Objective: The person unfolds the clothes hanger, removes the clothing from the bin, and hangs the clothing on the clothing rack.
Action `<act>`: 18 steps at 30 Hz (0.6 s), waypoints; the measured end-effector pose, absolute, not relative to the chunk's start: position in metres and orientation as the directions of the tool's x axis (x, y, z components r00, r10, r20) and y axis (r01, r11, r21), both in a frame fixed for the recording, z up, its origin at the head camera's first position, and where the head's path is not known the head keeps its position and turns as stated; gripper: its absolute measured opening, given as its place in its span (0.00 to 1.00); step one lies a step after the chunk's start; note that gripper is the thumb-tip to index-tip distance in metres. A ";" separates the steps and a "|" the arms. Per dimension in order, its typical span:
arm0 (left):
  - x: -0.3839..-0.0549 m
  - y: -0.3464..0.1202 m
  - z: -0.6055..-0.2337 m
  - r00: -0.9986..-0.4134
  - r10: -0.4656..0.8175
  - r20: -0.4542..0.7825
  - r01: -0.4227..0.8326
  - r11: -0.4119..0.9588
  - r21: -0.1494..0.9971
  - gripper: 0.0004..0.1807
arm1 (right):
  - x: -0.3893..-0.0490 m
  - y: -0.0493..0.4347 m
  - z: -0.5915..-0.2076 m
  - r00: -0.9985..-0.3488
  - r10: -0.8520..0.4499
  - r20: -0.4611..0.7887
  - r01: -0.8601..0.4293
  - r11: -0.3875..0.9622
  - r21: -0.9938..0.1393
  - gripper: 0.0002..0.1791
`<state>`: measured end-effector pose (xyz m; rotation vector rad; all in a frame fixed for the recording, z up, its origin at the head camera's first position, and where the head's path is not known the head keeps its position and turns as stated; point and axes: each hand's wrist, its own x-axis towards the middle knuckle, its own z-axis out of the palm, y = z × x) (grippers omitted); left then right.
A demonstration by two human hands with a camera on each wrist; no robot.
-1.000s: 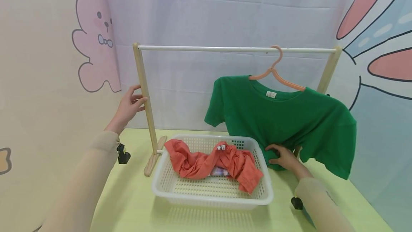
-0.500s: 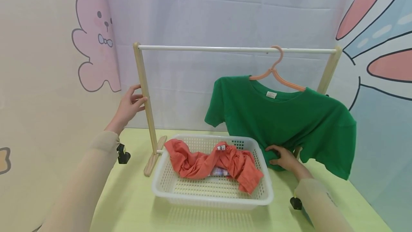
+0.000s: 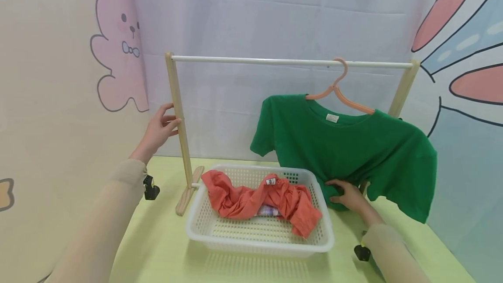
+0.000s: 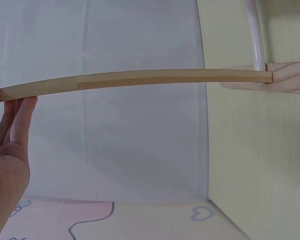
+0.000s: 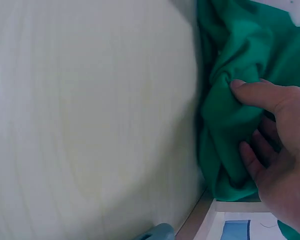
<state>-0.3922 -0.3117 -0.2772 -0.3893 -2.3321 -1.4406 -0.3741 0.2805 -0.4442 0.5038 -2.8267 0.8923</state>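
Note:
My left hand [image 3: 158,129] holds the left wooden post [image 3: 184,147] of a clothes rack, fingers and thumb on opposite sides of it. In the left wrist view, the fingertips [image 4: 29,102] meet the post's edge. A green T-shirt [image 3: 334,143] hangs from the white rail [image 3: 243,60] on an orange hanger [image 3: 355,105], towards the right. Low on that shirt, my right hand [image 3: 351,196] grips a bunched part of the fabric. The right wrist view shows the thumb [image 5: 255,94] on the cloth and the other fingers partly hidden.
A white basket [image 3: 259,244] stands on the pale yellow table [image 3: 151,239] before the rack. In it lie a crumpled coral-red garment [image 3: 235,200] and a small patterned piece [image 3: 268,210]. Curtains and printed walls enclose the back and sides.
The head view has shifted very slightly. Both hands stay where they were, on the post and on the green T-shirt.

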 end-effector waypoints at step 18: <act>-0.391 -0.310 -0.277 -0.898 0.031 0.440 0.406 0.446 0.798 0.33 | -0.312 0.284 -0.403 -0.923 -0.247 0.296 -0.378 0.732 -0.566 0.28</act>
